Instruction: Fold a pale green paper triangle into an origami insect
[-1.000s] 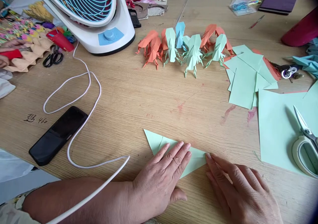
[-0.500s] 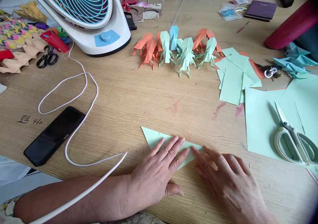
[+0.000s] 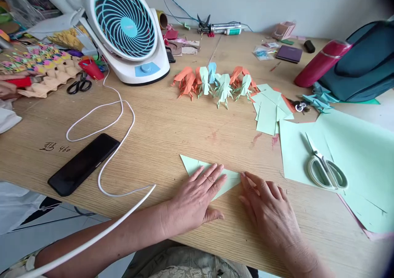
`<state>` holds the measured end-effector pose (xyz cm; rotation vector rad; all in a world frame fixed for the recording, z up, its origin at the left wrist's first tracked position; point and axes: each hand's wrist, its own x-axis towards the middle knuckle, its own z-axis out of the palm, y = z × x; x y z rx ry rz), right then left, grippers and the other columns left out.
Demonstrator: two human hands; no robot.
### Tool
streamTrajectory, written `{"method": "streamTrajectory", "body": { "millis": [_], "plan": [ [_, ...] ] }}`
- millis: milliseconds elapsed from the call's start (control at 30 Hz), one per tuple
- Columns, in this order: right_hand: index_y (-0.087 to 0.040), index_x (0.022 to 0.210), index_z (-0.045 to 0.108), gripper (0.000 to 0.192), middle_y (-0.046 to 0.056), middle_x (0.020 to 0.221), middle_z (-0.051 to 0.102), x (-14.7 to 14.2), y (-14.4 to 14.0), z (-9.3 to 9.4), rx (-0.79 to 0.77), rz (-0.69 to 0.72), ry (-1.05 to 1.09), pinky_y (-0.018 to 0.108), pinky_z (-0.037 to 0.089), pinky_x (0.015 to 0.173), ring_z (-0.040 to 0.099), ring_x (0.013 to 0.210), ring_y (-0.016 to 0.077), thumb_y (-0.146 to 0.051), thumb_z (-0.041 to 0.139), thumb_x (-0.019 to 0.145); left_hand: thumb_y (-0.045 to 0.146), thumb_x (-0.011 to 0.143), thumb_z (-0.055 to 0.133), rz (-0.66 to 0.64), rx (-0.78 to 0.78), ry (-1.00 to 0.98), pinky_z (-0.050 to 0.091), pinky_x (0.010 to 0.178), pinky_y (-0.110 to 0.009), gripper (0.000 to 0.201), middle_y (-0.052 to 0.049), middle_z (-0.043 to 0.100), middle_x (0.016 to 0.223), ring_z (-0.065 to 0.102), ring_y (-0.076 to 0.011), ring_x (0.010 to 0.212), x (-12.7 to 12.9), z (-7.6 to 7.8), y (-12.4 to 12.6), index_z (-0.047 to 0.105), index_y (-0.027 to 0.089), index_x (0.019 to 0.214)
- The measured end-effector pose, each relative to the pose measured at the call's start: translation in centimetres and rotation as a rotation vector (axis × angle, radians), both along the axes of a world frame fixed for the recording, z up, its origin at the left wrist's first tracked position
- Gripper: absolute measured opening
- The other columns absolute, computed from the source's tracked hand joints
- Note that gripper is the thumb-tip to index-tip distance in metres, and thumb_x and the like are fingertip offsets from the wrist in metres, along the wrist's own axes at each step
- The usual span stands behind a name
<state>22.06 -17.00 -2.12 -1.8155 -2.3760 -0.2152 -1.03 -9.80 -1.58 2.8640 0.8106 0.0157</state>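
Desk (image 3: pixel 172 118) of pale wood carries everything; a white fan (image 3: pixel 129 35) stands toward its far left corner, and large mint sheets (image 3: pixel 363 159) with scissors (image 3: pixel 326 171) lie at the right edge. Near the front edge lies the folded mint triangle (image 3: pixel 192 165). Compared with a second ago, the right hand (image 3: pixel 271 212) has slid leftward along the fold, fingers flat and together, while the left hand (image 3: pixel 200 196) stays spread, pinning the paper; the crease looks nearly pressed.

A pale green paper triangle (image 3: pixel 194 166) lies flat on the wooden bench (image 3: pixel 184 122) near its front edge — creased, one sharp corner pointing left, its right part covered.
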Motion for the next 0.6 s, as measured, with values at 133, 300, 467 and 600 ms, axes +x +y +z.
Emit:
{"method": "streamTrajectory", "body": {
  "millis": [133,300,467,600],
  "plan": [
    [-0.013,0.141,0.048,0.044,0.014,0.138,0.056,-0.4,-0.6,-0.1,0.008,-0.105,-0.02,0.044,0.046,0.084,0.054,0.102,0.0291,-0.029,0.045,0.1,0.066,0.095,0.032,0.0,-0.029,-0.021,0.011,0.121,-0.045,0.081,-0.014,0.012,0.164,0.01,-0.0292,0.152,-0.1,0.2,0.1,0.022,0.013,0.155],
    [-0.017,0.135,0.052,0.038,0.014,0.127,0.061,-0.7,-0.1,0.4,0.019,-0.142,0.063,0.043,0.047,0.083,0.056,0.103,0.0297,-0.028,0.046,0.099,0.065,0.095,0.032,-0.03,-0.03,-0.086,0.013,0.121,-0.046,0.08,-0.015,0.013,0.163,0.011,-0.0297,0.152,-0.5,-0.3,0.3,0.023,0.012,0.155],
    [-0.019,0.105,0.062,0.015,0.009,0.099,0.061,-1.4,1.6,1.0,-0.04,-0.144,0.302,0.036,0.049,0.081,0.06,0.093,0.0231,-0.025,0.054,0.094,0.057,0.098,0.038,-0.136,-0.012,-0.178,0.017,0.121,-0.047,0.07,-0.015,0.02,0.162,0.016,-0.0279,0.151,-1.2,-0.5,0.8,0.033,0.012,0.151],
    [-0.019,0.088,0.057,0.005,0.006,0.09,0.058,-2.6,2.1,0.6,-0.059,-0.197,0.339,0.032,0.047,0.073,0.06,0.082,0.0206,-0.024,0.057,0.089,0.034,0.1,0.045,-0.097,-0.052,-0.287,0.028,0.119,-0.042,0.041,-0.013,0.04,0.155,0.031,-0.0224,0.147,-1.4,-0.3,1.2,0.053,0.013,0.135]
  ]
}}
